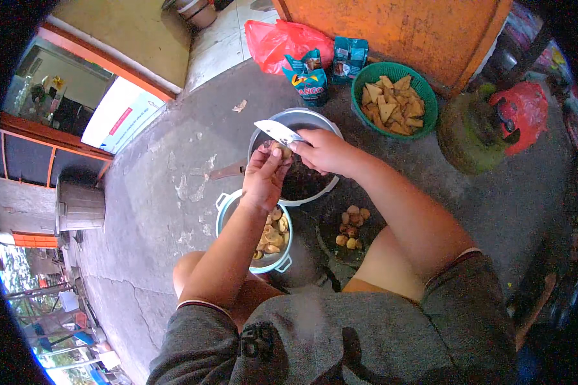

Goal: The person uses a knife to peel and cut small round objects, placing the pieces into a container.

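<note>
My left hand (pixel 264 179) pinches a small round brown piece of food (pixel 283 151) between thumb and fingers. In my right hand (pixel 326 153) is a kitchen knife (pixel 275 130), its broad blade pointing left just above that piece. Both hands are over a wide round pan (pixel 313 185) with a dark inside. A brown handle (pixel 229 171) sticks out at the pan's left. Nearer my body, a pale blue basin with two handles (pixel 287 263) holds cut brown food pieces (pixel 272 236); my left forearm hides part of it. Several round brown balls (pixel 351 226) lie to its right, by my leg.
A green plastic basket (pixel 431 118) of triangular brown food pieces (pixel 390 103) stands at the back right. Beside it are two teal packets (pixel 310 84) and a red plastic bag (pixel 286 41). A green gas cylinder (pixel 467 134) is farther right. A grey bin (pixel 81 204) stands left.
</note>
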Motion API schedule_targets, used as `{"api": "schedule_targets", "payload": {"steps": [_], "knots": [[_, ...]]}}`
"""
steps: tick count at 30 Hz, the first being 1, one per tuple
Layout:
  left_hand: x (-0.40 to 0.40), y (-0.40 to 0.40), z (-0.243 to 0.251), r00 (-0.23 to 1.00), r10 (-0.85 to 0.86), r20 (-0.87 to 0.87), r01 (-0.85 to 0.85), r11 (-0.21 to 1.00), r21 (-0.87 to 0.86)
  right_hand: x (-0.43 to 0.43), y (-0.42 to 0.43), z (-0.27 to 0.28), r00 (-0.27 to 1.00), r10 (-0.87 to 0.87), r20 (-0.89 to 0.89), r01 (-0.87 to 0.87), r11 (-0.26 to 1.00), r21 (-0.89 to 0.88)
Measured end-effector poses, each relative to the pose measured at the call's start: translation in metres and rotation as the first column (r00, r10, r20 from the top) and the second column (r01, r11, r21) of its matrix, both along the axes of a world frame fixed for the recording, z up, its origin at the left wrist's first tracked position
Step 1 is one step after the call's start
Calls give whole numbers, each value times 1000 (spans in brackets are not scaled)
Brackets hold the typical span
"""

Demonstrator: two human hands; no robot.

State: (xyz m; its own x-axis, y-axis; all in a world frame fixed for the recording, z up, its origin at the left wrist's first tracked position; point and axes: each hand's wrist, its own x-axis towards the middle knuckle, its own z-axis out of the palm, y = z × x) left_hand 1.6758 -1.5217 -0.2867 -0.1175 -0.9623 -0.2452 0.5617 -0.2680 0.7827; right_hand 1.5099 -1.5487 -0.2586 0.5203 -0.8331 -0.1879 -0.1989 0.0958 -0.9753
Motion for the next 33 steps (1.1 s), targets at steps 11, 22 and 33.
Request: {"api": "schedule_targets", "payload": {"steps": [11,22,33], "knots": [[6,-2,-1,993,-38,-108,45,997,66,-3,-6,-5,995,31,92,-36,998,60],[1,-2,1,998,51,-45,-46,993,109,6,0,-5,998,47,-39,-49,998,-44],[0,-1,4,997,-14,-71,18,998,59,6,-4,-12,1000,-20,-6,20,999,29]]}}
